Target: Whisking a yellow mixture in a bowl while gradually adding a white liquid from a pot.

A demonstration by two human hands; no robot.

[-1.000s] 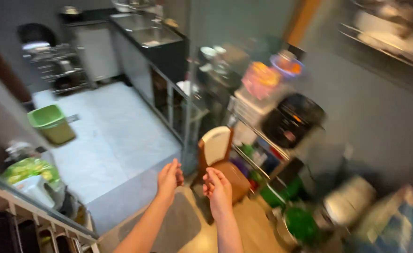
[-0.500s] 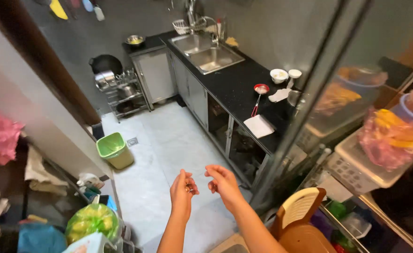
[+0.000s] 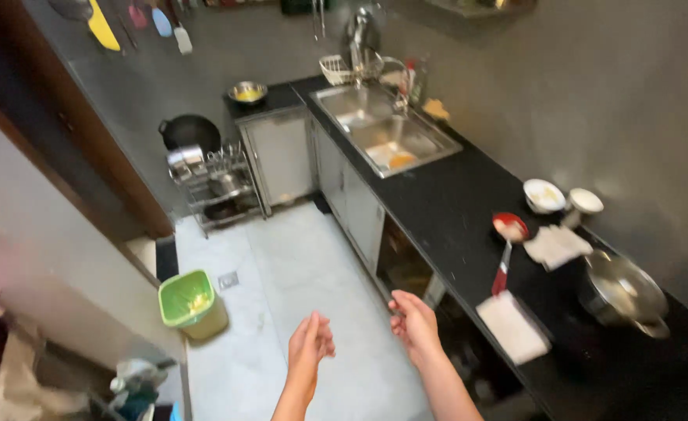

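1. Head view, hands. My left hand [image 3: 310, 343] hangs in the air over the pale floor [image 3: 297, 265]. Its fingers are loosely together and slightly curled, and it holds nothing. My right hand [image 3: 414, 323] is raised beside it, well apart from it. I see the back of it, with the fingers bent a little and nothing gripped. Neither hand touches any surface.
2. Head view, nearest things. The right hand sits just beside the front edge of the black counter [image 3: 453, 210]. The closest item on that counter is a flat white pad [image 3: 513, 327], which lies near the edge. I cannot tell whether it is cloth or board.
3. Head view, further along the counter. A red ladle [image 3: 506, 249] lies beyond the pad, next to a crumpled white cloth [image 3: 556, 245]. Two small white bowls [image 3: 544, 195] stand behind them. A steel pot [image 3: 621, 290] sits to the right, and a double sink [image 3: 383, 129] is at the far end.
4. Head view, floor side. A green bin [image 3: 190, 302] stands to the left of my left hand, well apart from it. A wire rack [image 3: 215, 187] of pans stands against the far wall.
5. Assessment of step. In my judgement nothing is in hand, and both hands are between contacts.
6. Assessment of requirement. Any pick-up from the counter would call for a reach rightward and forward by the right hand, over the edge, with the fingers opened wider than they are now.
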